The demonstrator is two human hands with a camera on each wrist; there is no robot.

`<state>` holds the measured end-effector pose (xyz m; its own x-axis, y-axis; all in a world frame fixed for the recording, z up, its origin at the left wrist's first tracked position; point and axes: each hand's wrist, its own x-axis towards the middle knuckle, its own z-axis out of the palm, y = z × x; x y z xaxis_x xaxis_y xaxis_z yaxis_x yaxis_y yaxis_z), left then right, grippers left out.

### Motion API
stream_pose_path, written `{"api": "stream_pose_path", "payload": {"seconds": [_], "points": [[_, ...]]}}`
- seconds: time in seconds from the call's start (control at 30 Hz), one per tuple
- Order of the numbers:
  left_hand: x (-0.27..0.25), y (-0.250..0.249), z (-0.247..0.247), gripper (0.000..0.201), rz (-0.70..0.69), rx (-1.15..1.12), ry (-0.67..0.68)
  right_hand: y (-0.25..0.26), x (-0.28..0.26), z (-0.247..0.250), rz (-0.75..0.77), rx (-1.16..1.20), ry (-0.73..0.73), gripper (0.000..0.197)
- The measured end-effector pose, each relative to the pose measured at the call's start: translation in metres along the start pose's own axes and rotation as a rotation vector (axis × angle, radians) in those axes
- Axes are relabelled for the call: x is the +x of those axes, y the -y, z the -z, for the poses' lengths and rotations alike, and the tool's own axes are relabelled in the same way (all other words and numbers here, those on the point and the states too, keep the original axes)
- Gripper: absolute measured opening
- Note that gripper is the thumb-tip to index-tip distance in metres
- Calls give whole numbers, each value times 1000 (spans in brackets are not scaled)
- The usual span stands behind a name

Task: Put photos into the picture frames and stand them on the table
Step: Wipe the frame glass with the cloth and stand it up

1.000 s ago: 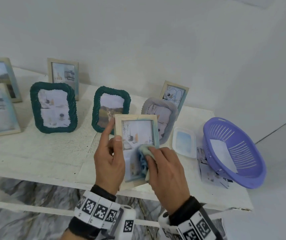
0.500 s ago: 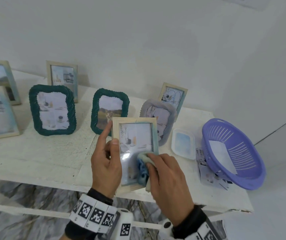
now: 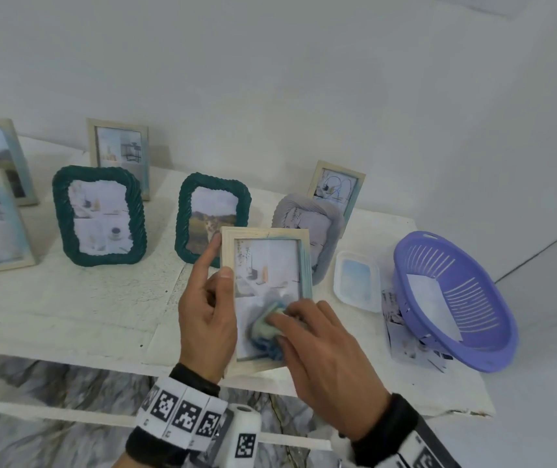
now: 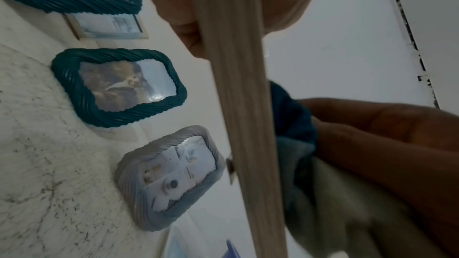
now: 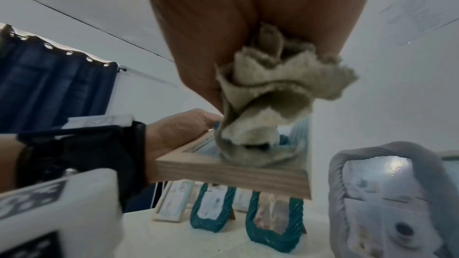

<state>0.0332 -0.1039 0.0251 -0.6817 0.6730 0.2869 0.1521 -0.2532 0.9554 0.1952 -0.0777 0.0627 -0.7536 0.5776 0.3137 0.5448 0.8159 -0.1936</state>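
My left hand (image 3: 207, 309) grips the left edge of a light wooden picture frame (image 3: 265, 234) with a photo in it, thumb on the front, index finger along the side. I hold it above the table's front edge. My right hand (image 3: 317, 349) presses a crumpled blue and pale cloth (image 3: 263, 329) against the lower part of the glass. In the left wrist view the frame's edge (image 4: 238, 105) runs down the middle, the cloth (image 4: 298, 144) to its right. The right wrist view shows the cloth (image 5: 263, 95) bunched under my fingers on the frame (image 5: 231, 174).
On the white table (image 3: 67, 309) stand several filled frames: two dark green ones (image 3: 100, 216) (image 3: 211, 216), a grey one (image 3: 317, 228), wooden ones behind. A small clear lid (image 3: 356, 282) and a purple basket (image 3: 452, 298) on loose photos lie at the right.
My right hand has slid the cloth down the glass from the middle to the lower part. The frame has shifted slightly lower with it.
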Motion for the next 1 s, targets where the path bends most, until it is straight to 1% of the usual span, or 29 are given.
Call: {"api": "stream_pose_path", "payload": {"seconds": [0.07,0.17,0.2,0.23,0.27,0.37,0.43,0.5,0.57,0.63,0.67,0.7,0.77,0.83,0.87,0.93,1.0], "points": [[-1,2,-1,42,11,3,13,-4,5,-1,-83,-47,-58,30],[-9,2,-9,41,-6,15,64,-10,29,1,-210,-70,-198,31],[-11,1,-11,41,-10,14,80,-10,36,3,-222,-61,-220,30],[-12,1,-11,42,-6,13,87,-8,41,5,-204,-54,-211,27],[-11,0,-11,41,3,16,82,-5,42,5,-162,-46,-175,25],[-5,2,-6,41,23,11,77,2,31,5,24,-20,-4,34],[-1,5,-2,42,47,2,91,3,19,3,106,-36,104,29],[3,11,1,41,91,-6,81,-3,9,0,123,-31,174,28],[5,17,1,40,115,-9,74,-13,4,-3,99,15,216,26],[7,22,2,39,141,-35,76,-25,2,-1,46,132,226,25],[9,25,2,38,164,-58,74,-32,2,1,2,206,205,28],[11,28,3,39,190,-79,70,-39,3,5,-49,269,167,29],[14,34,6,39,233,-101,65,-55,6,13,-154,326,41,28],[19,39,9,38,257,-102,54,-74,10,16,-261,294,-108,20],[21,39,11,38,262,-100,50,-85,13,15,-322,235,-159,17],[25,41,13,38,259,-86,56,-108,20,9,-446,89,-211,13],[28,41,14,37,250,-76,73,-132,31,-2,-562,2,-239,13]]}}
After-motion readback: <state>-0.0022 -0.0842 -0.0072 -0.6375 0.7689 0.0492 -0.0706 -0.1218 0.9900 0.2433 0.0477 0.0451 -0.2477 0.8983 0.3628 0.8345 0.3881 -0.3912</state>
